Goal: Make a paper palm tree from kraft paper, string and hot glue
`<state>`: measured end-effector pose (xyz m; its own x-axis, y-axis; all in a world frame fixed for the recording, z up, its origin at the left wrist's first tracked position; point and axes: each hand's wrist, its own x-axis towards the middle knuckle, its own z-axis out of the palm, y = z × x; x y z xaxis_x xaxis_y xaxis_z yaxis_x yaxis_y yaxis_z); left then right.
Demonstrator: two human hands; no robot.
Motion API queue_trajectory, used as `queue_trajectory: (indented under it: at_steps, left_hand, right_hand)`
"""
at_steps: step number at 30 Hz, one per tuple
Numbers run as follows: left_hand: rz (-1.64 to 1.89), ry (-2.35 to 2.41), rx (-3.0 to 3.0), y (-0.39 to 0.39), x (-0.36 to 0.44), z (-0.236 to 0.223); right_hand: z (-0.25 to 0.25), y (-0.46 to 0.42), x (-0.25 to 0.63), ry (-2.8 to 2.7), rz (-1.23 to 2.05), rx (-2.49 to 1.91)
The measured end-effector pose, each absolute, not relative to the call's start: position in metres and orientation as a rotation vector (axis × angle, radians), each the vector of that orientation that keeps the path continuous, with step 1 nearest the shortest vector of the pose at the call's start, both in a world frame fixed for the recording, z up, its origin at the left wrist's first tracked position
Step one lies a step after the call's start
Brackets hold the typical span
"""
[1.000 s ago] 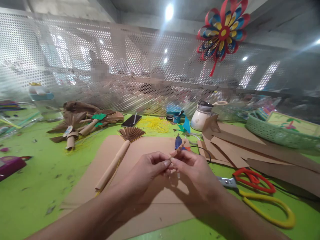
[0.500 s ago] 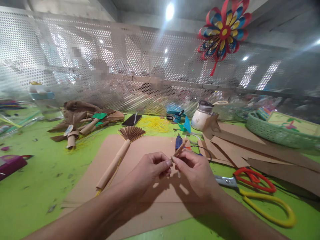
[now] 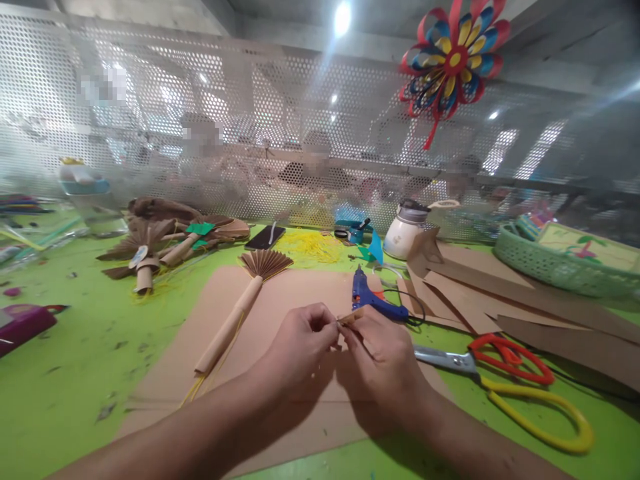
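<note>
My left hand (image 3: 300,347) and my right hand (image 3: 383,357) meet over a brown paper sheet (image 3: 280,300), fingers pinched together on a small folded strip of brown paper (image 3: 349,318). Just beyond my fingertips lies a blue glue gun (image 3: 373,300). A rolled brown paper stick with a pleated fan top (image 3: 243,303) lies on the sheet to the left. Scissors with red and yellow handles (image 3: 505,377) lie right of my right hand.
Finished brown paper fans (image 3: 165,243) are piled at back left beside a black phone (image 3: 265,237) and yellow shreds (image 3: 313,245). A white jar (image 3: 406,233), brown paper offcuts (image 3: 500,293) and a green basket (image 3: 555,267) sit at right. A purple case (image 3: 23,323) lies far left. Perforated screen behind.
Both hands have dropped lower and closer to the sheet, still pinching the strip. The blue glue gun behind them is now in full view.
</note>
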<state>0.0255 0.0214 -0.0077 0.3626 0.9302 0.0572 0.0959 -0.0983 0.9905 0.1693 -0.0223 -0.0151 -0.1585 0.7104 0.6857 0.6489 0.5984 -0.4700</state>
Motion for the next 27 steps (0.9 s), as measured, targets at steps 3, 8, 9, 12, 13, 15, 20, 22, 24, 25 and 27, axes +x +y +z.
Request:
queue_trajectory:
  at_steps: [3, 8, 9, 12, 13, 15, 20, 22, 24, 25, 27]
  left_hand:
    - [0.928, 0.973, 1.423, 0.017, 0.028, -0.005]
    - [0.911, 1.011, 1.331, 0.011, 0.032, 0.002]
    - [0.914, 1.008, 1.313, 0.01, 0.032, 0.002]
    - [0.896, 0.975, 1.281, 0.012, 0.031, -0.001]
    - [0.884, 0.964, 1.28, 0.013, 0.03, -0.002]
    - [0.872, 0.955, 1.271, 0.016, 0.028, -0.005]
    - [0.817, 0.91, 1.24, 0.023, 0.02, 0.001]
    - [0.77, 0.872, 1.208, 0.024, 0.017, 0.006]
    - [0.739, 0.835, 1.165, 0.025, 0.015, 0.01]
    - [0.733, 0.819, 1.148, 0.025, 0.014, 0.011]
    - [0.719, 0.786, 1.121, 0.026, 0.013, 0.011]
  right_hand:
    - [-0.017, -0.023, 0.168, -1.899, 0.034, -1.066]
    - [-0.023, -0.022, 0.166, -1.908, 0.038, -1.068]
    - [-0.023, -0.022, 0.166, -1.905, 0.041, -1.068]
    - [-0.024, -0.022, 0.165, -1.906, 0.059, -1.077]
    - [-0.024, -0.022, 0.165, -1.905, 0.063, -1.084]
    - [-0.021, -0.022, 0.165, -1.91, 0.076, -1.103]
    - [-0.014, -0.027, 0.162, -1.939, 0.155, -1.113]
    - [-0.011, -0.028, 0.162, -1.942, 0.174, -1.114]
    - [-0.008, -0.028, 0.164, -1.926, 0.204, -1.119]
    - [-0.007, -0.028, 0.165, -1.909, 0.22, -1.12]
    - [-0.004, -0.026, 0.168, -1.864, 0.237, -1.113]
